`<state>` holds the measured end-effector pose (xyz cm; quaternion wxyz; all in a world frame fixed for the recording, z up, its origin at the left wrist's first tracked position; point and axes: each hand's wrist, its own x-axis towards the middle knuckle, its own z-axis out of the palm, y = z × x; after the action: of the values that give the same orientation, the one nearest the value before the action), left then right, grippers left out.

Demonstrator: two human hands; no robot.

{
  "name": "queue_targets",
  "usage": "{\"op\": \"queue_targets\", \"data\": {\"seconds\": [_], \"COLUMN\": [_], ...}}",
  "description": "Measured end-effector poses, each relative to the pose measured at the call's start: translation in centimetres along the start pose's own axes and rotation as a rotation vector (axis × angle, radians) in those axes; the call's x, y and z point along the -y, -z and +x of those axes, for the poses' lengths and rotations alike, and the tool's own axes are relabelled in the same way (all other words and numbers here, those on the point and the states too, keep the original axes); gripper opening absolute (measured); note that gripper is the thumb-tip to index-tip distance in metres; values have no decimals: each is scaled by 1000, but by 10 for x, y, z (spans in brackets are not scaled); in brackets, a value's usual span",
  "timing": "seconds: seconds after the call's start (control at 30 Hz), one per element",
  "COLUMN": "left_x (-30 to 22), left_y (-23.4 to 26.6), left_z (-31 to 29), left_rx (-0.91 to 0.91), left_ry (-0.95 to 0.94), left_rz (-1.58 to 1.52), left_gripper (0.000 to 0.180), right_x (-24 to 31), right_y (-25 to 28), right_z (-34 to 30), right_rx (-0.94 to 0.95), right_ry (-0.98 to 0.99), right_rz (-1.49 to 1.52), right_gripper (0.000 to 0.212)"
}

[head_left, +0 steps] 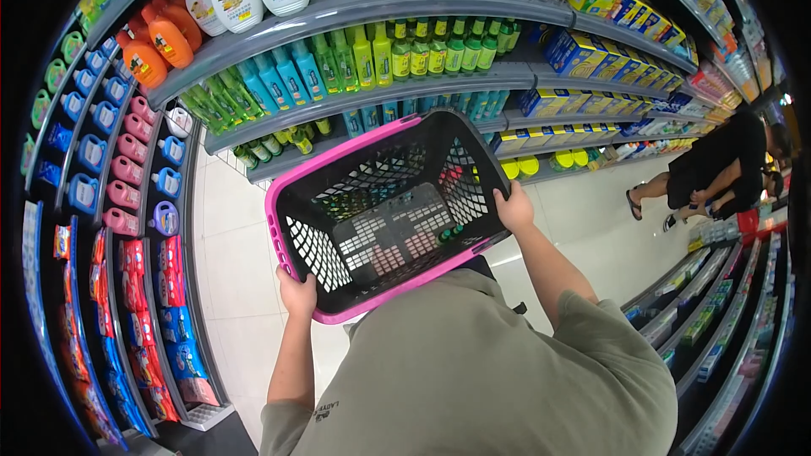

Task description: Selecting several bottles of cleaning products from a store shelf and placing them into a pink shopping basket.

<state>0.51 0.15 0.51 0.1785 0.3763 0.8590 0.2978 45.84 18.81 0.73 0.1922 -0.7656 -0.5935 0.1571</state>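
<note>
I see my left hand [297, 294] clamped on the near-left corner of the black basket with pink rim [384, 211], fingers curled over the edge; my right hand [514, 209] grips its right rim likewise. The basket hangs before my chest. Beyond, shelves of green bottles [405, 51]; another person [718, 171] stands farther right.

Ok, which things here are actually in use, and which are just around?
In use: black basket with pink rim, gripped by the left hand and the right hand.

Just around: green bottles, orange bottles, blue boxes, another person in the aisle.
</note>
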Motion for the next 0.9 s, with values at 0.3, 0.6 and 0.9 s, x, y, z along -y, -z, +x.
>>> {"op": "queue_targets", "data": {"seconds": [0.3,0.6,0.9], "left_x": [0,-5,3], "left_y": [0,2,-1], "left_z": [0,0,-1], "left_rx": [3,-1,-31], "left_ry": [1,2,-19], "left_rz": [5,-13,-14], "left_gripper": [71,66,67], "right_x": [-1,3,49], "right_y": [-1,6,66], "right_z": [0,3,116], "right_rx": [-12,17,-231], "right_ry": [-5,-26,178], "right_rz": [12,60,262], "right_gripper": [47,54,46]}}
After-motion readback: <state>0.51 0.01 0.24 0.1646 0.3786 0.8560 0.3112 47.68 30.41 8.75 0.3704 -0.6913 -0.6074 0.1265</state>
